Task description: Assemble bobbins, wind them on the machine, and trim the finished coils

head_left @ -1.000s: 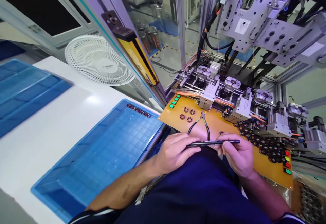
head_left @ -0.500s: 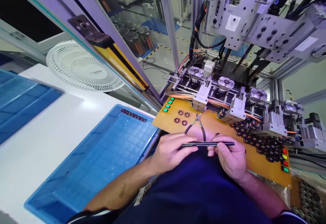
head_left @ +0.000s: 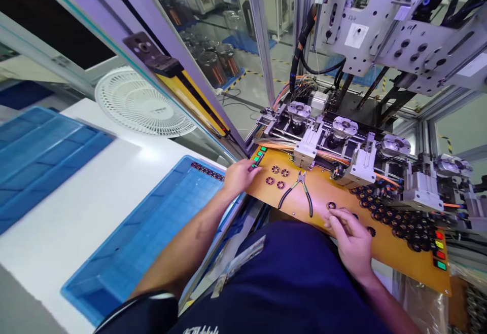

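Observation:
At the left end of the orange board, my left hand is closed on a slim black pen, beside the green buttons. The pen's far end sticks out past my fingers. My right hand hovers over the board's front edge with thumb and fingers pinched together. Whatever lies between them is too small to make out. Just beyond those fingertips rests a small dark ring-shaped part. Diagonal cutters with black-and-green handles lie between the hands, jaws pointing away. Several copper-toned ring parts lie left of the cutters.
A machine with round metal fixtures runs along the board's back. Many dark ring parts crowd its right side, near coloured buttons. On the left, a blue tray holds a row of parts, with a white fan behind.
My hands, both on the black pen before, have moved apart. My left hand has carried the pen left and away to the board's left end. My right hand has let go of the pen.

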Demonstrator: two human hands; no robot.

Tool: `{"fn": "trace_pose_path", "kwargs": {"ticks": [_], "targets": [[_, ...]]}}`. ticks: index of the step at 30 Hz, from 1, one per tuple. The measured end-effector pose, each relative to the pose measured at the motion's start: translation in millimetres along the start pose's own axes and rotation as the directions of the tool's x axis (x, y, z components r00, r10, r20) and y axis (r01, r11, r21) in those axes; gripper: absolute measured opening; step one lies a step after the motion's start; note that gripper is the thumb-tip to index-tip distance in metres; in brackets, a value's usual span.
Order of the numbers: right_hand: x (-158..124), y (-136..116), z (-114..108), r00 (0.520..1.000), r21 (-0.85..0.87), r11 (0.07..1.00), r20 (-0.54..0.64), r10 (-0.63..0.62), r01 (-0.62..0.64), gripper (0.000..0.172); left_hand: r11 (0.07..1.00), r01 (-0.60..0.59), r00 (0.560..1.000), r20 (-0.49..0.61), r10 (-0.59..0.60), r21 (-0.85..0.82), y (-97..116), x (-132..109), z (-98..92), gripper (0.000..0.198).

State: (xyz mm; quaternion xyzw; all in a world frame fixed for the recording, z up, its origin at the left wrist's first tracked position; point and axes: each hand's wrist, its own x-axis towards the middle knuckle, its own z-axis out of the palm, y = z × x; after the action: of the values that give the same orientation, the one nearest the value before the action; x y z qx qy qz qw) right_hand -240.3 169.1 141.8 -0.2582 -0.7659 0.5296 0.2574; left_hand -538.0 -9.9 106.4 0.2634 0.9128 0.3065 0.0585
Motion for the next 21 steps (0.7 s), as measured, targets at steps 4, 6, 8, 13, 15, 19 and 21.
{"fn": "trace_pose_path", "kwargs": {"ticks": [4,6,8,13,15,19,21], "targets": [[-12,9,-25,0.999,-0.101,0.995,-0.038,0.001,-0.005,0.017,0.982,0.028,0.999,0.023,-0.033,0.186,0,21,34.7,0.026],[-18,14,-44,0.997,-0.222,0.975,-0.062,-0.037,0.022,0.016,0.967,0.048,0.998,0.015,-0.053,0.249,0,21,41.5,0.03],[-25,21,-66,0.993,-0.363,0.931,-0.086,-0.085,0.048,0.017,0.954,0.066,0.997,0.008,-0.072,0.293,-3,14,41.6,0.032],[-34,32,-94,0.989,-0.505,0.862,-0.093,-0.115,0.052,0.018,0.933,0.116,0.993,-0.024,-0.115,0.341,-18,-12,38.1,0.029],[-29,28,-87,0.982,-0.528,0.841,-0.062,-0.181,0.122,0.015,0.934,0.126,0.992,-0.041,-0.119,0.335,-21,-16,41.0,0.027],[-4,18,-55,0.923,-0.523,0.778,0.044,-0.383,0.348,0.01,0.943,0.145,0.988,-0.1,-0.12,0.299,-23,-12,49.8,0.026],[9,21,-41,0.909,-0.516,0.76,0.101,-0.404,0.395,0.016,0.949,0.152,0.984,-0.131,-0.119,0.278,-24,-8,52.7,0.026]]}}
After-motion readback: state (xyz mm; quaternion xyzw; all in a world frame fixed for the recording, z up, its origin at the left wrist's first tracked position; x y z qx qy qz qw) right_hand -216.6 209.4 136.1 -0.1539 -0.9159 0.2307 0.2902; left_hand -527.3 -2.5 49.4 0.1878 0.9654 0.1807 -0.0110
